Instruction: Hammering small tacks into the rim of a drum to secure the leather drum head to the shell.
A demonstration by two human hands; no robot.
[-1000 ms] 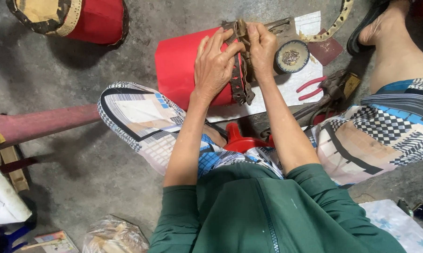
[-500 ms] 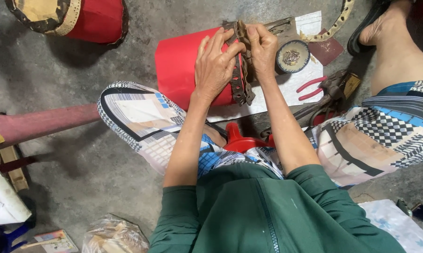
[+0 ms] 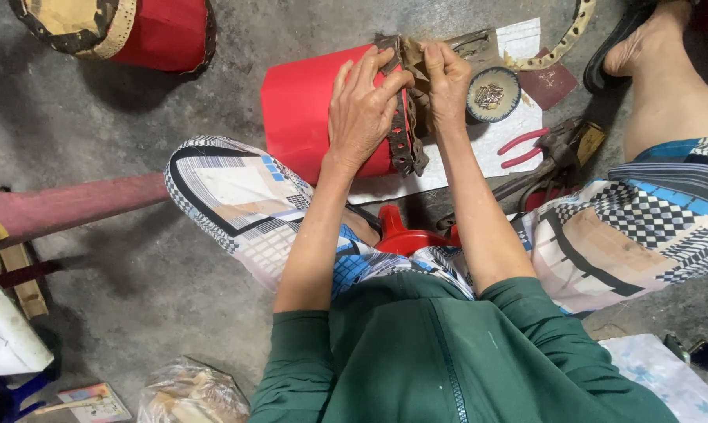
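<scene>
Nothing has shifted since a moment ago — both hands keep their grip on the dark punched strap (image 3: 405, 133), draped over the red drum (image 3: 307, 110) on the floor. Left hand (image 3: 362, 110) presses it flat, fingers together; right hand (image 3: 446, 78) pinches its top end, beside a small bowl (image 3: 492, 94) and red-handled pliers (image 3: 542, 145).

— Where do the hands sit?
— Both on the drum body (image 3: 303, 110) lying on the floor (image 3: 134, 266): the left hand (image 3: 363, 110) and right hand (image 3: 446, 82) side by side on the studded strap (image 3: 405, 141) at its right end.
— And right of that?
— A small bowl (image 3: 492, 94) on a sheet (image 3: 479, 153), pliers (image 3: 538, 149) just nearer the person. Another drum (image 3: 126, 31) lies at the floor's far left.
</scene>
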